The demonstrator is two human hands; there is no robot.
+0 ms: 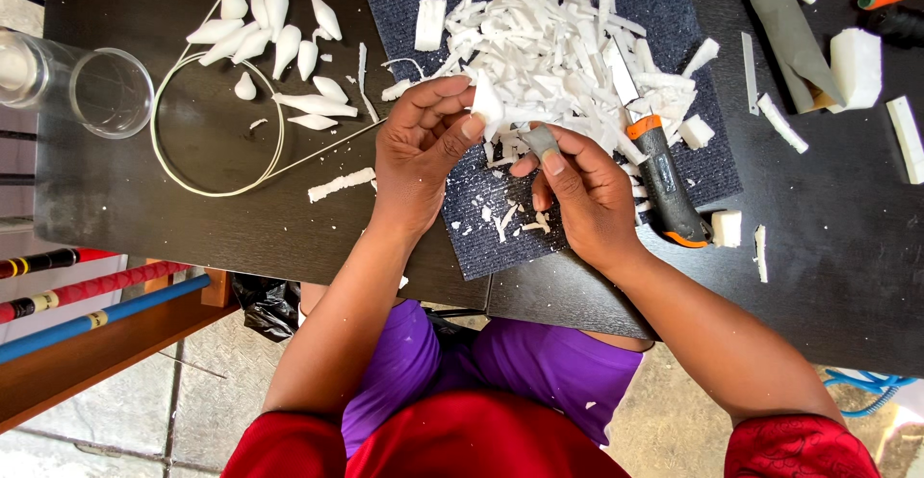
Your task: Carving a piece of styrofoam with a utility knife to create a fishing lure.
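Head view: above a dark mat on the black tabletop, the left hand pinches a white foam piece, steadying it, while the right hand closes around a small grey blade, so shavings collect there.

Looks like a home craft workshop: dark work table w/ grey cutting mat, heap of white foam shavings, carved petal shapes, wire ring, utility knife, foam blocks, paved floor.
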